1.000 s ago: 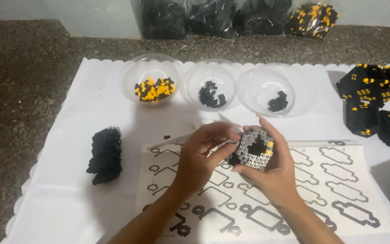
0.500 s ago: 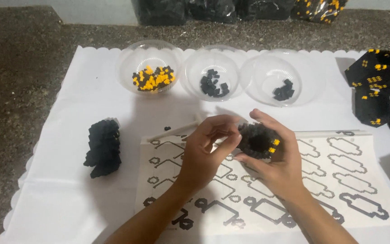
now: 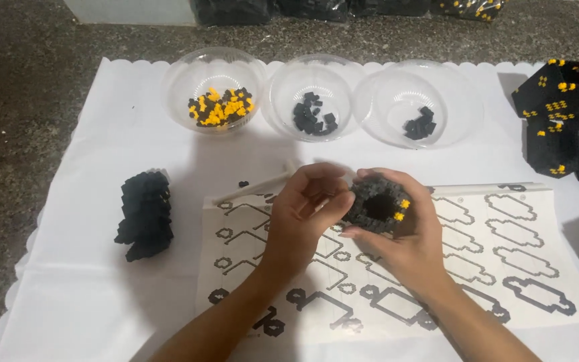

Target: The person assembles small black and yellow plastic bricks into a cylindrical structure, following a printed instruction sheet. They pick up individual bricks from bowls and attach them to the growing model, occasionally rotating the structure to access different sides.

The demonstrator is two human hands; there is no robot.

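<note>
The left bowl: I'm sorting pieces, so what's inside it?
The left bowl holds a small heap of yellow and black pieces. Pieces buried under the heap cannot be seen.

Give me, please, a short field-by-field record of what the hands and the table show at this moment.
left hand: fingers pinch the rim of the ring
right hand: cradles the black block ring with yellow studs
bowls: three clear ones, mixed yellow and black pieces, black pieces, few black pieces
under hands: printed outline sheet
left of sheet: black block stack
</note>
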